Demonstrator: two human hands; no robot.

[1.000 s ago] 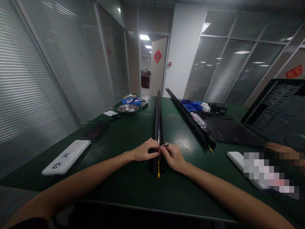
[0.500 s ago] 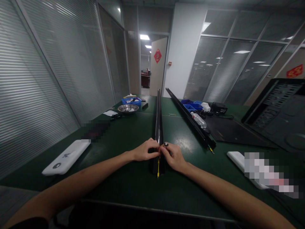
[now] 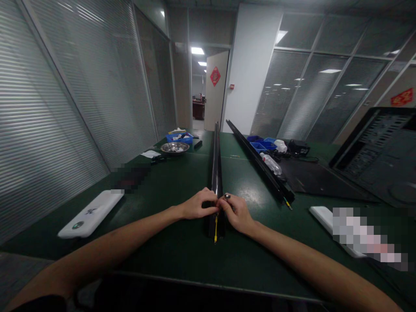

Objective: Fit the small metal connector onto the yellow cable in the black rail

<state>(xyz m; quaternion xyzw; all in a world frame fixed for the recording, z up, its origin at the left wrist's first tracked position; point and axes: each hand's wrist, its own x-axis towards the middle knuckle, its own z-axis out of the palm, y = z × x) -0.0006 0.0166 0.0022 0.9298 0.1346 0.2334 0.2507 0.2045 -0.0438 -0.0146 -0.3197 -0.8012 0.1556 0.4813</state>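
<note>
Clear plastic bottle [image 3: 271, 164], open door [image 3: 216, 103]

Dim, glare on tabletop [image 3: 246, 193], corners perhaps stretched

Blinds [image 3: 39, 117] line both sides — between them, a door [image 3: 216, 97] stands open.

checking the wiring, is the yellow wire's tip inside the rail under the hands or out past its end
Out: the yellow wire runs along the black rail and its tip shows past the near end.
</note>
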